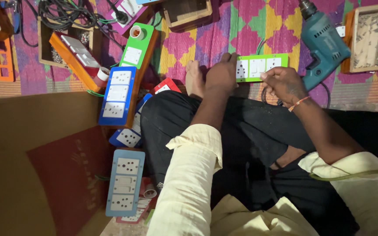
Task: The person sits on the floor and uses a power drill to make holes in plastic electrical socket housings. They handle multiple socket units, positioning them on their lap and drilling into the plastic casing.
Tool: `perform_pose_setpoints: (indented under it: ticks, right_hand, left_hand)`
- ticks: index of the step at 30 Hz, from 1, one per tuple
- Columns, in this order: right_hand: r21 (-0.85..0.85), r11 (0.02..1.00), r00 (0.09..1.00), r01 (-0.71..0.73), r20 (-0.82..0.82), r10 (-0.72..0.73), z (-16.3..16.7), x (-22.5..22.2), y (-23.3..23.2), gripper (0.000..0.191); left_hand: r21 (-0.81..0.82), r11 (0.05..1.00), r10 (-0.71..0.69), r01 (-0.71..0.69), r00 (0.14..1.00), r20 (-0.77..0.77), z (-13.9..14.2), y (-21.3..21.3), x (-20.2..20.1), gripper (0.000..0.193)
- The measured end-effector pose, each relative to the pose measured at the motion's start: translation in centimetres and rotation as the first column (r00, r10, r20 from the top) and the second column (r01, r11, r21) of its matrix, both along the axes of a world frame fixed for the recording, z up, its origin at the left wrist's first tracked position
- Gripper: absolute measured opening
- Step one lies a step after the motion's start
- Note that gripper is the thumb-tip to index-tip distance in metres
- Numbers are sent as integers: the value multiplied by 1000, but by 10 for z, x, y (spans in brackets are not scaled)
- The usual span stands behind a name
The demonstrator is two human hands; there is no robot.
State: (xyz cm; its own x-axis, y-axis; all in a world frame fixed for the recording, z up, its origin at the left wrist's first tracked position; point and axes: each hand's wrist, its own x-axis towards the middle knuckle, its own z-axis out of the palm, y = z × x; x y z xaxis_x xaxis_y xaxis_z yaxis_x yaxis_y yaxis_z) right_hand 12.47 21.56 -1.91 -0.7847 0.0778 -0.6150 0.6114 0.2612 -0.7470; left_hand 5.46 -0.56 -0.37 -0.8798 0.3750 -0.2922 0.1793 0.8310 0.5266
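A green switchboard panel (pixel 259 67) with white sockets and switches lies across my knee area on the patterned mat. My left hand (pixel 222 74) grips its left end, fingers curled over the edge. My right hand (pixel 283 83) is closed over the panel's lower right part; what its fingers pinch is hidden. A black cable runs under my right hand. My bare foot (pixel 194 78) rests just left of the panel.
A teal power drill (pixel 322 41) lies right of the panel. Wooden trays (pixel 375 37) with small parts sit far right. Blue (pixel 117 95), green (pixel 137 48) and light-blue (pixel 125 181) switchboards lie at left, beside a brown cardboard box (pixel 31 161) and tangled cables (pixel 71 15).
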Motion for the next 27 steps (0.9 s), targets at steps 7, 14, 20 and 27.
perform_pose_setpoints:
  ticks: [7, 14, 20, 27]
  right_hand:
    - [-189, 980, 991, -57, -126, 34, -19, 0, -15, 14]
    - [169, 971, 940, -171, -266, 212, -1, -1, -47, 10]
    - [282, 953, 839, -115, -486, 245, 1, 3, -63, 9]
    - [374, 925, 821, -63, -507, 261, -9, 4, -68, 14]
  left_hand:
    - [-68, 998, 8, -9, 1000, -11, -10, 0, 0, 83]
    - [-37, 999, 14, -16, 999, -40, -22, -1, -1, 70]
    - [-22, 999, 30, -31, 999, -43, -27, -1, 0, 63]
    - [-28, 999, 43, -45, 997, -71, -34, 1, 0, 50]
